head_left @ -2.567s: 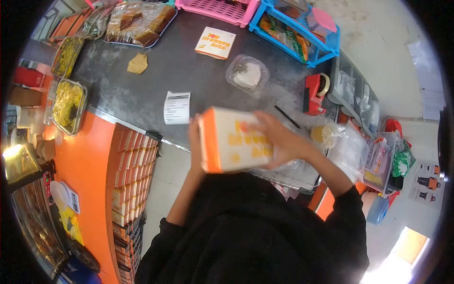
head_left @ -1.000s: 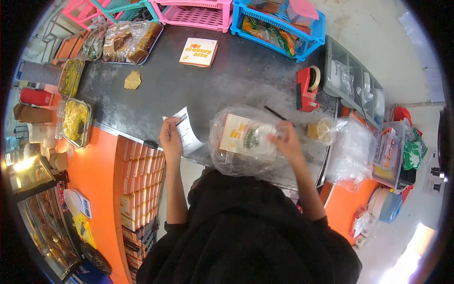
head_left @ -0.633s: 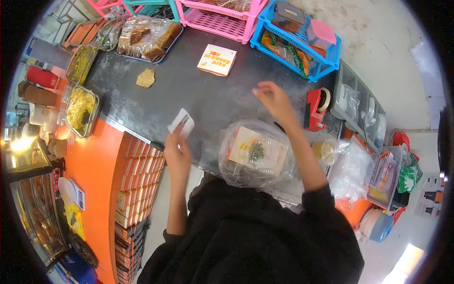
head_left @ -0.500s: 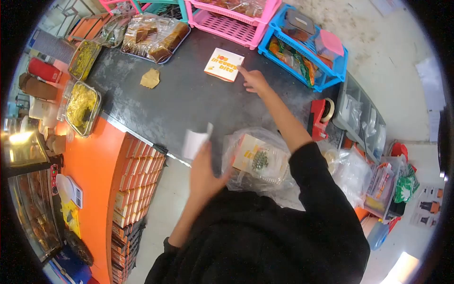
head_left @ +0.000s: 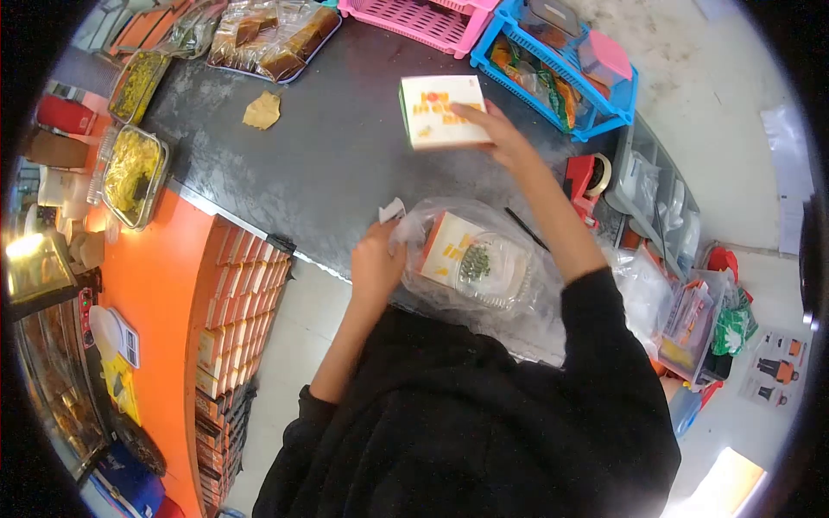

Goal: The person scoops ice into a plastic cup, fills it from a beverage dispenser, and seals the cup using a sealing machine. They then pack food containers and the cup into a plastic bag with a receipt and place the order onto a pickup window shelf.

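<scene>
Right grip (head_left: 501, 135) has got the box (head_left: 436, 114) clamped by its right side, left grip (head_left: 377, 263) pinching paper (head_left: 392, 209) near the surface's (head_left: 302, 173) front edge.

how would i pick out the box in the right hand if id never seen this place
On the dark countertop, find the blue rack at the far side. Left of it in the view, the right hand holds a white box with orange lettering. Unlike the similar box lower in the picture, ringed by a clear bag, it has no clear plastic around it.
</scene>
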The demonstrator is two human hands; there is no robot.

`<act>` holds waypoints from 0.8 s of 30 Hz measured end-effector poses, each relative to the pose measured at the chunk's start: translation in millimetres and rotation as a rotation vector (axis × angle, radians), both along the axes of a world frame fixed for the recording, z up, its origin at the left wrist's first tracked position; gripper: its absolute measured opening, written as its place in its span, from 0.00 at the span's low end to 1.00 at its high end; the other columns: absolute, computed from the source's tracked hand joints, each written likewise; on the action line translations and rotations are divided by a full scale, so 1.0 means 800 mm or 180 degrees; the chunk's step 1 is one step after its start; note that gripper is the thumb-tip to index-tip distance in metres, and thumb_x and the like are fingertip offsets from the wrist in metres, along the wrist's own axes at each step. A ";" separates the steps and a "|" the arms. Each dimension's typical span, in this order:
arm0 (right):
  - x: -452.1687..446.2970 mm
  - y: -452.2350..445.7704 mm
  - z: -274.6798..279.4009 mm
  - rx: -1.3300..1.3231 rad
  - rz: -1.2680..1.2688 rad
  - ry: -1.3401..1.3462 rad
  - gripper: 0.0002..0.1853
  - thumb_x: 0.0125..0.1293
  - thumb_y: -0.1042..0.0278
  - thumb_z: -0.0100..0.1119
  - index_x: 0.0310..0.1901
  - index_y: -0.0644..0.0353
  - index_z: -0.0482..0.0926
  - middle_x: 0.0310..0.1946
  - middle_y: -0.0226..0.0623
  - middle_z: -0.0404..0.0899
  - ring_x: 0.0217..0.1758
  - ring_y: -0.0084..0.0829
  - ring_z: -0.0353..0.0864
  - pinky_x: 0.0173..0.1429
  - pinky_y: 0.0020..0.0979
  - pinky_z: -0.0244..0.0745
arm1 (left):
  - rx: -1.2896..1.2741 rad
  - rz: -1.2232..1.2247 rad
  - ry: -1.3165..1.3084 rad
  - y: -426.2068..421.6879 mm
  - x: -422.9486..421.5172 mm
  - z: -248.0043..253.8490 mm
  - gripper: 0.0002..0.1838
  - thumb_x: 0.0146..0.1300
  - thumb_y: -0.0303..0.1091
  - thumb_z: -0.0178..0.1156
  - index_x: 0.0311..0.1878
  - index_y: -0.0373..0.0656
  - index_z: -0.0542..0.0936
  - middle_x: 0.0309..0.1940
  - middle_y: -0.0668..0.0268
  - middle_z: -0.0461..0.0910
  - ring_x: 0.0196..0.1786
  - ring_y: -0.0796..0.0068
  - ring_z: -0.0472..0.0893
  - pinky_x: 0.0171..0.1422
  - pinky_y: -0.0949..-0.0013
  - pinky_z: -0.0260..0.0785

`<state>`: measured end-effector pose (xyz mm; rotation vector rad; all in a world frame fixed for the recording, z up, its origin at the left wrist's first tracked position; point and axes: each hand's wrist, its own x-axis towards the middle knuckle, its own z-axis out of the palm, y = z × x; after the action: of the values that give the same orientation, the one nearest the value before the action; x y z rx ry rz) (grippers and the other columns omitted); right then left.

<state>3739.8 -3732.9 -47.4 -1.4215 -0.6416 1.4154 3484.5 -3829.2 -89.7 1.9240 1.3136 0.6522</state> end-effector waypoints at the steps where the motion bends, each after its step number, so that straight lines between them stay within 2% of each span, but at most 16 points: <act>1: 0.004 -0.025 0.025 0.0135 0.0332 -0.0178 0.34 0.51 0.61 0.69 0.56 0.67 0.65 0.47 0.39 0.74 0.50 0.27 0.75 0.53 0.27 0.70 | 0.0014 -0.0024 -0.0003 0.004 0.002 0.012 0.17 0.50 0.31 0.58 0.45 0.36 0.77 0.41 0.49 0.77 0.39 0.48 0.77 0.43 0.55 0.71; 3: -0.001 -0.078 0.076 0.0270 0.0611 -0.0362 0.34 0.52 0.61 0.68 0.57 0.67 0.64 0.48 0.38 0.74 0.50 0.26 0.75 0.53 0.27 0.70 | -0.0096 0.0279 0.0202 0.010 0.008 0.045 0.11 0.55 0.34 0.58 0.34 0.35 0.80 0.34 0.50 0.78 0.33 0.48 0.78 0.37 0.54 0.70; 6: -0.008 -0.153 0.102 0.0117 0.0961 -0.0853 0.35 0.53 0.62 0.67 0.59 0.67 0.62 0.49 0.39 0.74 0.51 0.26 0.75 0.55 0.27 0.69 | -0.0370 0.0209 0.0040 0.011 0.016 0.032 0.13 0.58 0.38 0.59 0.32 0.35 0.80 0.32 0.50 0.78 0.28 0.50 0.78 0.33 0.56 0.69; 8: -0.007 -0.195 0.099 -0.0009 0.0172 -0.0053 0.36 0.50 0.60 0.69 0.57 0.68 0.64 0.48 0.41 0.75 0.49 0.29 0.76 0.54 0.28 0.70 | -0.0371 0.0166 -0.0139 0.009 0.016 0.025 0.14 0.59 0.39 0.58 0.32 0.35 0.80 0.29 0.51 0.78 0.27 0.51 0.78 0.31 0.58 0.69; 10: 0.005 -0.241 0.092 0.0104 -0.0425 0.0083 0.36 0.50 0.61 0.69 0.57 0.67 0.64 0.48 0.40 0.75 0.49 0.29 0.76 0.54 0.28 0.70 | -0.0379 0.0168 -0.0314 0.005 0.016 0.030 0.14 0.59 0.39 0.58 0.32 0.36 0.81 0.26 0.52 0.78 0.27 0.53 0.78 0.30 0.60 0.69; 12: 0.006 -0.272 0.093 0.0212 -0.0984 0.0249 0.36 0.50 0.62 0.70 0.58 0.67 0.64 0.48 0.40 0.75 0.49 0.29 0.76 0.54 0.29 0.70 | 0.0630 0.0274 -0.0389 -0.005 0.010 0.050 0.16 0.61 0.41 0.56 0.32 0.36 0.81 0.23 0.53 0.77 0.25 0.57 0.78 0.28 0.66 0.68; 13: 0.003 -0.284 0.100 0.0259 -0.1071 -0.0291 0.35 0.49 0.63 0.70 0.57 0.66 0.64 0.47 0.40 0.75 0.49 0.29 0.76 0.53 0.29 0.71 | 0.0637 0.0260 -0.0368 -0.009 0.005 0.055 0.16 0.61 0.41 0.56 0.32 0.36 0.81 0.23 0.53 0.77 0.25 0.57 0.78 0.28 0.66 0.68; 14: 0.003 -0.291 0.102 0.0303 -0.1154 -0.0833 0.35 0.49 0.65 0.70 0.57 0.65 0.65 0.47 0.41 0.75 0.49 0.30 0.77 0.53 0.30 0.71 | 0.0200 0.0239 -0.0343 -0.011 0.000 0.059 0.16 0.63 0.41 0.54 0.34 0.37 0.82 0.25 0.57 0.79 0.27 0.66 0.79 0.33 0.69 0.69; 15: 0.004 -0.296 0.100 0.0342 -0.0813 -0.1257 0.33 0.48 0.66 0.70 0.56 0.63 0.65 0.48 0.39 0.75 0.53 0.30 0.73 0.56 0.31 0.68 | -0.0236 0.0217 -0.0312 -0.012 -0.006 0.060 0.16 0.64 0.41 0.53 0.36 0.38 0.82 0.28 0.61 0.81 0.30 0.74 0.79 0.38 0.71 0.69; 16: -0.003 -0.294 0.099 0.0340 -0.0832 -0.1231 0.33 0.48 0.66 0.70 0.56 0.63 0.65 0.48 0.39 0.75 0.53 0.30 0.73 0.56 0.31 0.68 | -0.0231 0.0200 -0.0284 -0.008 -0.011 0.049 0.16 0.64 0.41 0.53 0.36 0.38 0.82 0.28 0.61 0.81 0.30 0.74 0.79 0.38 0.71 0.69; 18: -0.031 -0.271 0.102 0.1389 -0.0138 -0.1933 0.33 0.46 0.69 0.69 0.56 0.59 0.66 0.50 0.34 0.74 0.57 0.33 0.70 0.61 0.33 0.64 | -0.1375 0.0183 -0.0801 0.005 -0.016 0.017 0.15 0.65 0.39 0.53 0.39 0.38 0.82 0.27 0.65 0.78 0.28 0.78 0.78 0.35 0.74 0.69; 19: -0.034 -0.254 0.101 0.1913 0.0492 -0.2423 0.32 0.46 0.71 0.67 0.55 0.55 0.67 0.50 0.31 0.73 0.57 0.33 0.69 0.62 0.35 0.62 | -0.1359 0.0165 -0.0777 0.006 -0.011 0.026 0.15 0.65 0.39 0.53 0.39 0.38 0.82 0.27 0.65 0.78 0.28 0.78 0.78 0.35 0.74 0.69; 20: -0.035 -0.235 0.099 0.2424 0.1143 -0.2903 0.31 0.45 0.73 0.66 0.54 0.51 0.69 0.51 0.27 0.72 0.58 0.34 0.68 0.63 0.36 0.61 | -0.1846 0.0262 -0.1500 0.005 -0.003 0.040 0.14 0.66 0.38 0.51 0.42 0.39 0.81 0.28 0.67 0.78 0.30 0.80 0.77 0.36 0.75 0.68; 21: -0.041 -0.221 0.096 0.2432 0.1115 -0.2899 0.31 0.45 0.73 0.66 0.54 0.51 0.69 0.51 0.27 0.72 0.58 0.34 0.68 0.63 0.36 0.61 | -0.2325 0.0358 -0.2230 0.004 0.001 0.048 0.14 0.67 0.36 0.49 0.46 0.39 0.80 0.29 0.69 0.78 0.32 0.83 0.76 0.37 0.77 0.67; 23: -0.050 -0.197 0.085 0.2574 0.2538 -0.4053 0.29 0.41 0.79 0.65 0.49 0.47 0.72 0.51 0.25 0.72 0.56 0.36 0.68 0.60 0.37 0.64 | -0.1966 0.0107 -0.1972 0.011 -0.011 0.031 0.14 0.66 0.33 0.48 0.48 0.39 0.79 0.30 0.66 0.78 0.33 0.80 0.76 0.38 0.76 0.67; 24: -0.052 -0.190 0.076 0.2583 0.2520 -0.4066 0.29 0.41 0.79 0.65 0.49 0.47 0.72 0.51 0.25 0.72 0.56 0.36 0.68 0.60 0.37 0.64 | -0.1619 -0.0116 -0.1728 0.014 -0.018 0.021 0.14 0.66 0.30 0.47 0.49 0.38 0.77 0.31 0.62 0.78 0.33 0.78 0.76 0.38 0.75 0.66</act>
<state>3697.8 -3884.5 13.8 -1.2556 -2.4478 0.3700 3470.1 -3818.0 -73.1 1.2419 0.9730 0.6800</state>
